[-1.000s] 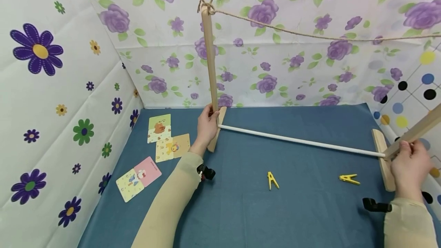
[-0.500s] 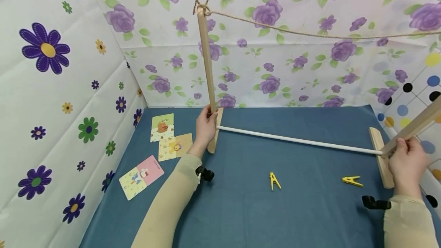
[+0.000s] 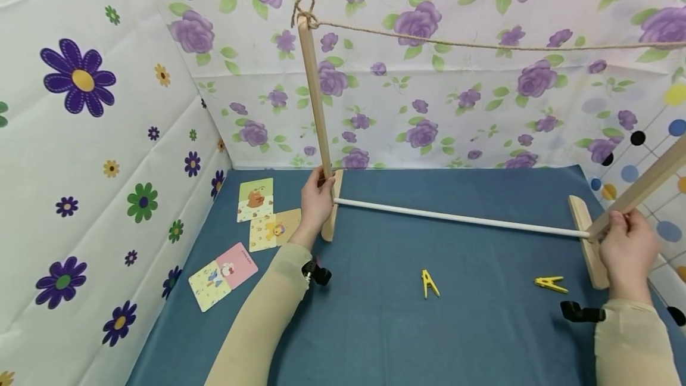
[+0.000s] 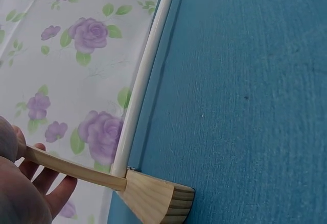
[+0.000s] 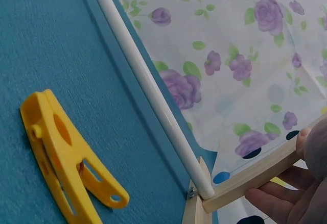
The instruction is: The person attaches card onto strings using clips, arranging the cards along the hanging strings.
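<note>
A wooden frame stands on the blue cloth, its two posts joined low down by a white rod (image 3: 455,217) and at the top by a twine (image 3: 429,39). My left hand (image 3: 316,201) grips the left post (image 3: 313,88) near its foot (image 3: 333,219). On the other side my right hand (image 3: 629,249) holds the right post (image 3: 645,186) just above its foot (image 3: 589,255). The twine is knotted round the left post's top; its right end runs out of view. In the right wrist view a yellow clothespin (image 5: 66,157) lies near the rod.
Yellow clothespins lie on the blue cloth (image 3: 375,326), one in the middle (image 3: 429,284) and one near the right foot. Several picture cards, including a pink and yellow one (image 3: 222,276), lie at the left. Flowered sheets (image 3: 391,112) stand behind and at the left.
The frame has shifted slightly left with both hands still gripping its posts. Its right post and foot have come a little left and away from the right edge. The head view has turned slightly.
</note>
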`<state>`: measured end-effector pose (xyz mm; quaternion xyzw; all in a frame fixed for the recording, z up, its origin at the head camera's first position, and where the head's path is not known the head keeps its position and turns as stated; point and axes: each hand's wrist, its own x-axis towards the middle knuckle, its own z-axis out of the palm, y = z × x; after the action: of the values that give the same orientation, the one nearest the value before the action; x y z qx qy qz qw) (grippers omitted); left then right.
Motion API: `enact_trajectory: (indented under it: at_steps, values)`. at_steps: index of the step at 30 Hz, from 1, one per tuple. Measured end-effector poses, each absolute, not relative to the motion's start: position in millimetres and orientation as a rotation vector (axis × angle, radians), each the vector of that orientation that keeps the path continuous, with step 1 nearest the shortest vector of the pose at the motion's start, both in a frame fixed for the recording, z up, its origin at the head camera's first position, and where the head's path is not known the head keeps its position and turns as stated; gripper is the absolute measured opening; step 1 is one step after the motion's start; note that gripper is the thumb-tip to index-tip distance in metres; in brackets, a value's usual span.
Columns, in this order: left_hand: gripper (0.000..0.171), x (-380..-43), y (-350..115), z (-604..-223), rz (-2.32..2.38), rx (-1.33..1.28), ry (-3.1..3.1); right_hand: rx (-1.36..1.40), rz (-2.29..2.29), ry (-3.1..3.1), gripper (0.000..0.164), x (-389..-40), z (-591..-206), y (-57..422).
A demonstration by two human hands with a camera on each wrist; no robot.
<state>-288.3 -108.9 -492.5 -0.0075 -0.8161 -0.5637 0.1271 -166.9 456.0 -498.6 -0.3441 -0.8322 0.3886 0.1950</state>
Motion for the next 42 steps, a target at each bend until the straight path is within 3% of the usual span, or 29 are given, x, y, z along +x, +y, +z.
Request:
enact_trajectory:
  at_steps: [22, 32, 42]
  values:
    - [0.038, -285, -125, -497, -1.688, 0.040, -2.297, -0.866, 1.174, -2.351, 0.049, -193, -496, 452]
    - [0.037, -285, -126, -498, -1.669, 0.055, -2.281, -0.813, 1.059, -2.330, 0.040, -208, -502, 450]
    - [0.038, -286, -123, -498, -1.647, 0.085, -2.271, -0.787, 1.067, -2.366, 0.048, -215, -497, 447]
